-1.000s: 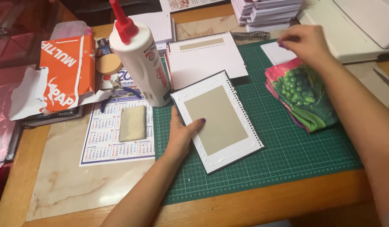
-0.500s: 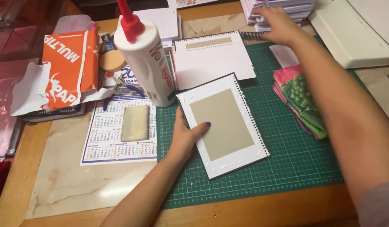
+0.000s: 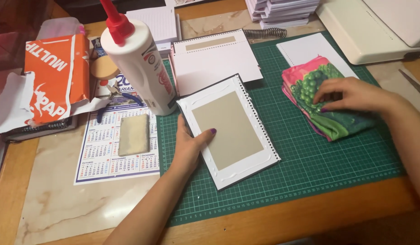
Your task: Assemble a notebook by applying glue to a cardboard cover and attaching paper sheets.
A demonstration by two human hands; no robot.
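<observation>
A bookbinding craft desk: green cutting mat (image 3: 309,149), glue bottle (image 3: 137,68), binding machine (image 3: 378,27).

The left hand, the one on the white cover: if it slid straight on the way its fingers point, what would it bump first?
Probably the glue bottle: the left hand points up-screen along the white cover edge.

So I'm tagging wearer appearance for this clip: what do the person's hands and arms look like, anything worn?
Both forearms are bare, with no sleeves in view. The left hand and right hand show dark purple polish on the nails that are visible. No gloves, rings, watch or bracelets can be seen.
</observation>
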